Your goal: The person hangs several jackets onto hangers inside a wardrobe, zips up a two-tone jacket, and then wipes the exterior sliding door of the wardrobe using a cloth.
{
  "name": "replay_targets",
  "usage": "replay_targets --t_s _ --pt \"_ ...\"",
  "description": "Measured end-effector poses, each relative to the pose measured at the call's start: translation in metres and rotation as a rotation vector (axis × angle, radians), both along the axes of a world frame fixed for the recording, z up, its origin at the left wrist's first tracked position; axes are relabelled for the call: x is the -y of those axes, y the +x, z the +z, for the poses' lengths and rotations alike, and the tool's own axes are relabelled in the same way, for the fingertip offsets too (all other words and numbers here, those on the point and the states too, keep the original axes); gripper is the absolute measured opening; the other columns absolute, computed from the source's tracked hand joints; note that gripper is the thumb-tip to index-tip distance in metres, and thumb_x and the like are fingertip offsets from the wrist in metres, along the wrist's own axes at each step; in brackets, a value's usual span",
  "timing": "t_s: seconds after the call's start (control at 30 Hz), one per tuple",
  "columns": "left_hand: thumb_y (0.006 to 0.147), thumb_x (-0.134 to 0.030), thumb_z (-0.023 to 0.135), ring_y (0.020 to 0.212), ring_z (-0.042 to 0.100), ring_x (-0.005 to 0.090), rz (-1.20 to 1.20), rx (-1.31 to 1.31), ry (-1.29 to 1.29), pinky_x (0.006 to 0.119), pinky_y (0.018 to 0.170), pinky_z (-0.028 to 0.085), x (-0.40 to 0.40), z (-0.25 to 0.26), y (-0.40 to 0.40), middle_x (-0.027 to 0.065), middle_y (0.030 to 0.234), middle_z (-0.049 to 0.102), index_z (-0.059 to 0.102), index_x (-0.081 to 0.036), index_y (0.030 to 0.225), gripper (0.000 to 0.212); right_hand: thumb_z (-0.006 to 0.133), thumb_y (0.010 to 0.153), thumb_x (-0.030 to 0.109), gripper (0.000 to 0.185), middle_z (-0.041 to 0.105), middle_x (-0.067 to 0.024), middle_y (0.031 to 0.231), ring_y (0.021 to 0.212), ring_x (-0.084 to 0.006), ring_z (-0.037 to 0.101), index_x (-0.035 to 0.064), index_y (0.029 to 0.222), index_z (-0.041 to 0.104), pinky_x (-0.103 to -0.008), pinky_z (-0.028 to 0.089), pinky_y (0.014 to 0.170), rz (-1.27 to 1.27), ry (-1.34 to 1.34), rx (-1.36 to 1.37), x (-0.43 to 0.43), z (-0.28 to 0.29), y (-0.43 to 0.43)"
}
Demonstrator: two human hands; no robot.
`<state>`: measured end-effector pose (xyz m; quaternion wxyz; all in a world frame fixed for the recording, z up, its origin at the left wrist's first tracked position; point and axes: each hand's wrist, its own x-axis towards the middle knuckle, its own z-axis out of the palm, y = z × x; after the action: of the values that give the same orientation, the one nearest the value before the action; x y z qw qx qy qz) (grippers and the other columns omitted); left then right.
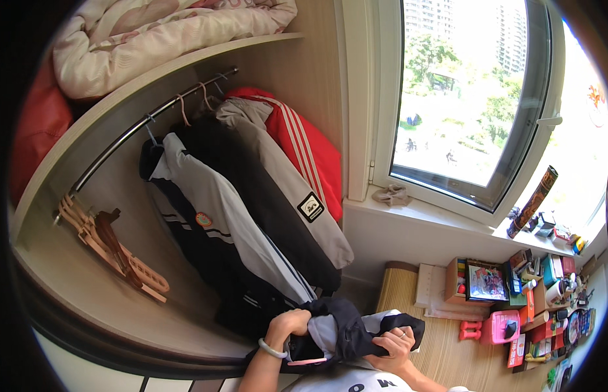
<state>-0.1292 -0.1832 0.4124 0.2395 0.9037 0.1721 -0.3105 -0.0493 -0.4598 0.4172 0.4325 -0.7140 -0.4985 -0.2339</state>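
A bunched dark navy and pale grey garment (345, 326) lies across my front, low in the picture. My right hand (396, 345), with a ring on one finger, grips its dark cloth at the right end. At the left end, my left hand (293, 324) is curled against the garment, its fingertips hidden in the folds. A pale bracelet circles that wrist. Part of a pink clothes hanger (306, 362) shows beneath the garment, near my left wrist. Just beyond my left hand hangs a grey and navy jacket (211, 188) in the wardrobe.
A metal rail (122, 139) carries a black garment (265, 196), a beige jacket (277, 171) and a red striped jacket (306, 147). Several bare hangers (120, 250) cluster leftward. A quilt (186, 44) rests on the shelf above. At right are an open window (529, 196) and cluttered boxes (500, 326).
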Motion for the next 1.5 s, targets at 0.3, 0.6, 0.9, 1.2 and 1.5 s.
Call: replay_targets --t_s 0.3,0.6,0.9,1.2,1.5 --pt "0.071 -0.002 0.068 0.078 0.057 0.0250 0.562 1.007 0.720 0.038 0.072 0.040 0.002 0.019 -0.019 0.0025 0.079 0.052 0.053 -0.013 0.077 0.020 0.078 0.035 0.019 0.034 0.055 -0.0005 0.057 0.052 -0.0194 0.049 0.0111 0.064 0.062 -0.0316 0.033 0.064 -0.246 -0.023 -0.231 0.014 -0.024 0.008" --pt "0.076 -0.013 0.056 0.102 0.062 0.0371 -0.172 0.285 -0.248 0.044 0.088 0.048 0.031 0.000 0.011 0.0222 0.103 0.066 0.066 0.000 0.098 0.028 0.080 0.037 0.020 0.034 0.056 -0.0012 0.058 0.054 -0.0204 0.051 0.0114 0.065 0.063 -0.0322 0.034 0.065 -0.088 -0.103 -0.251 0.009 -0.033 0.001" --pt "0.098 -0.021 0.051 0.094 0.067 0.0252 0.337 0.706 -0.408 0.032 0.084 0.051 0.043 0.043 -0.005 0.0142 0.103 0.069 0.066 -0.001 0.108 0.027 0.080 0.038 0.012 0.033 0.059 -0.0007 0.061 0.058 -0.0203 0.053 0.0092 0.065 0.062 -0.0343 0.034 0.068 -0.242 -0.116 -0.373 0.000 -0.031 0.007" --pt "0.095 -0.020 0.063 0.059 0.035 0.0022 0.578 1.028 -0.570 0.021 0.048 0.025 0.057 0.043 -0.047 -0.0034 0.063 0.041 0.055 0.000 0.070 0.032 0.089 0.048 0.020 0.036 0.063 -0.0040 0.070 0.068 -0.0218 0.058 0.0069 0.071 0.065 -0.0355 0.037 0.072 -0.256 -0.233 -0.484 -0.027 -0.026 0.006" --pt "0.092 -0.014 0.067 0.057 0.035 0.0009 0.602 1.323 -0.500 0.020 0.049 0.028 0.039 0.109 -0.005 -0.0056 0.058 0.042 0.051 -0.001 0.066 0.033 0.073 0.077 0.016 0.021 0.058 -0.0123 0.080 0.082 -0.0325 0.054 0.0003 0.084 0.061 -0.0401 0.040 0.078 0.059 -0.403 -0.187 -0.014 -0.019 0.116"
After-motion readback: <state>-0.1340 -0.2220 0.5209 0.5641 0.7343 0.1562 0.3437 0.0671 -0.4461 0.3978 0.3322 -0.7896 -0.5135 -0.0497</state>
